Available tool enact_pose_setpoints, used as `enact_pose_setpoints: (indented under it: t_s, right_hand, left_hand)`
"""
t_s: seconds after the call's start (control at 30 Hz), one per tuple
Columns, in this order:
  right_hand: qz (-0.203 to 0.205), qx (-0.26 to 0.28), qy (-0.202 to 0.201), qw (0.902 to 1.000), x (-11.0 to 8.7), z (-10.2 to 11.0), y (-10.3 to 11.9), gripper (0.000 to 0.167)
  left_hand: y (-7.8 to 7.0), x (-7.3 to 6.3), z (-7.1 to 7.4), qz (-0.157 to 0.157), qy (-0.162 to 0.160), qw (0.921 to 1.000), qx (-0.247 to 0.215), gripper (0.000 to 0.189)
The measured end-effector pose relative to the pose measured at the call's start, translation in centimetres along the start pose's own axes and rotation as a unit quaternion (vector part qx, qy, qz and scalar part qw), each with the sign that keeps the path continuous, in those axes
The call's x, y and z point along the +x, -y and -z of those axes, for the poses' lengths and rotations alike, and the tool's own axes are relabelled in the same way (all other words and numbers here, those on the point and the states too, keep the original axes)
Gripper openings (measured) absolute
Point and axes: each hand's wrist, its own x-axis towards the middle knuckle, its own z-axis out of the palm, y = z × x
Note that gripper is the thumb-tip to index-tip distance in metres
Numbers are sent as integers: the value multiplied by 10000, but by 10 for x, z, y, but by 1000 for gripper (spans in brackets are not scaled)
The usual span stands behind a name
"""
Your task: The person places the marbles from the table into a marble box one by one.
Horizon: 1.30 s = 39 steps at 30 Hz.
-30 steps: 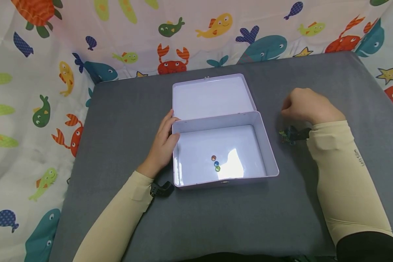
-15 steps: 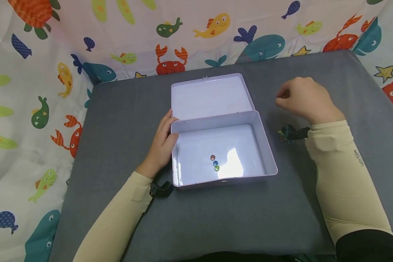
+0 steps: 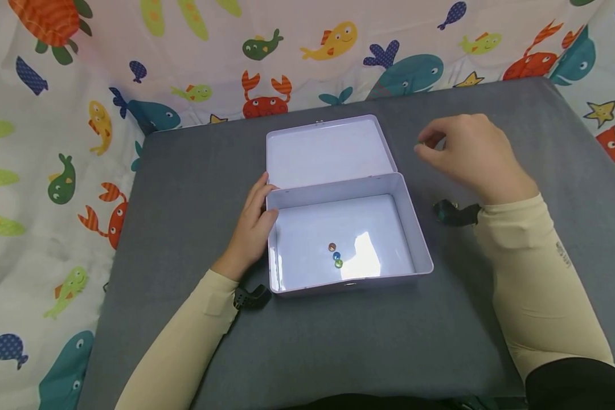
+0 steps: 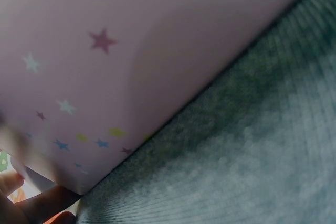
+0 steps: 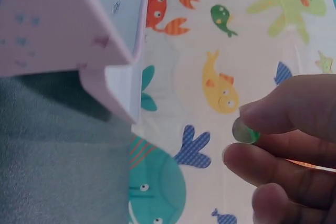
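Inside the pale box (image 3: 302,233): here's a brownish marble (image 3: 332,247), then a blue marble (image 3: 336,256), green marble (image 3: 339,264) nearest.
Far side: lid (image 3: 333,151) lying back.
Hard to see: fingers of the left hand (image 3: 248,230), blurred, cut off in the left wrist view.
Right hand (image 3: 471,154): pinching a clear-green marble (image 5: 243,134), right of the lid.
Left hand: gripping the box's left side.

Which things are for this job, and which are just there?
Probably for the job:
lilac rectangular box
coppery, blue and green round marbles inside
round clear-green marble in the right hand

Just there:
grey tablecloth
white sea-animal-print cloth backdrop
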Motion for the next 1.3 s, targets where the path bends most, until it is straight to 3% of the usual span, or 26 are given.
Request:
enact_pose_setpoints:
  t_s: [0.33,0.6,1.3]
  right_hand:
    - [223,-132,-373,9990,-9,0,23,26]
    - [590,-205,-344,9975,-9,-10,40,24]
    - [1077,-155,-385,9933,-2,-38,63,21]
  left_hand:
    - [2,1,-2,5,16,10000,-49,41]
    - [3,0,-2,-9,-8,10000,-40,41]
    - [3,1,-1,-55,-10,10000,-73,42]
